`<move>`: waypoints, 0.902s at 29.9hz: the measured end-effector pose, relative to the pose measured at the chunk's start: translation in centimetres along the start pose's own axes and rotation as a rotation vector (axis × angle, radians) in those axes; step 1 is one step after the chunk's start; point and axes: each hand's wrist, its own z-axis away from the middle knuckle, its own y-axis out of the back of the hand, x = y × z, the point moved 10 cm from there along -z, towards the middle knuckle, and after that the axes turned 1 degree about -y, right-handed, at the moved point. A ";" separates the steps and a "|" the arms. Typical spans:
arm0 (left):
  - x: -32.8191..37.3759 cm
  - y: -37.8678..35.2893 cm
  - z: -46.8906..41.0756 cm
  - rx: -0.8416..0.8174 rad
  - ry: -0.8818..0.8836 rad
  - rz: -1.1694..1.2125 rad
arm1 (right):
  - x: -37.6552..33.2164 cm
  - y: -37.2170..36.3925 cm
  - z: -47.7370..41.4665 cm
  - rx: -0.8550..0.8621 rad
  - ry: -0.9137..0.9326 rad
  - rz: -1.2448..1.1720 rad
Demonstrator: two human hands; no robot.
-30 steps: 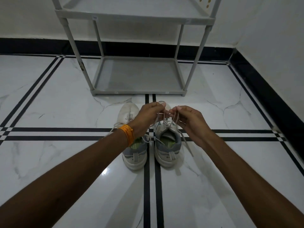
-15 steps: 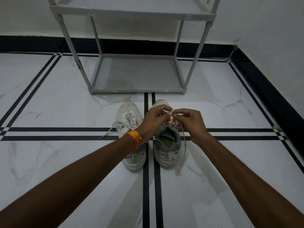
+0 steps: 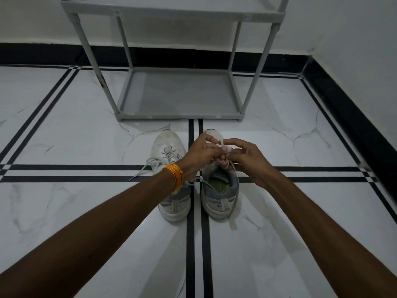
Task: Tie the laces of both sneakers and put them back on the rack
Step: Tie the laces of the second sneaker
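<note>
Two white and grey sneakers stand side by side on the floor, toes pointing at the rack. The left sneaker [image 3: 169,151] has loose laces trailing out to the left. Above the right sneaker [image 3: 221,190] my left hand [image 3: 199,155], with an orange thread band on its wrist, and my right hand [image 3: 247,160] meet, both pinching its white lace [image 3: 225,148] between fingertips. The fingers hide the lace crossing. The grey rack [image 3: 178,114] stands just beyond the toes, its bottom shelf bare.
The floor is white marble tile with black double stripes [image 3: 197,244] running between the sneakers. A black skirting [image 3: 354,117] and white wall close in on the right and behind the rack.
My hands have drawn closer together over the right sneaker and shifted slightly, working the lace between the fingertips. Both sneakers stay in place.
</note>
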 end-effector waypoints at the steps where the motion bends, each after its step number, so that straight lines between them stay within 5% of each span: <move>1: -0.4 0.2 -0.2 0.013 0.024 0.006 | -0.2 0.0 0.1 0.000 0.013 0.032; 8: -0.5 0.4 -1.1 0.035 -0.074 -0.204 | -1.6 -0.2 0.1 0.022 0.172 0.359; 16: 2.6 1.2 0.0 0.305 -0.353 -0.643 | -1.6 -0.1 1.4 0.178 0.163 0.300; 21: 3.8 0.4 0.2 0.203 -0.468 -0.758 | -2.2 0.0 1.2 0.342 0.195 0.616; 27: 4.0 -0.7 0.1 0.024 -0.533 -0.875 | -1.9 -1.3 0.4 0.294 0.201 0.902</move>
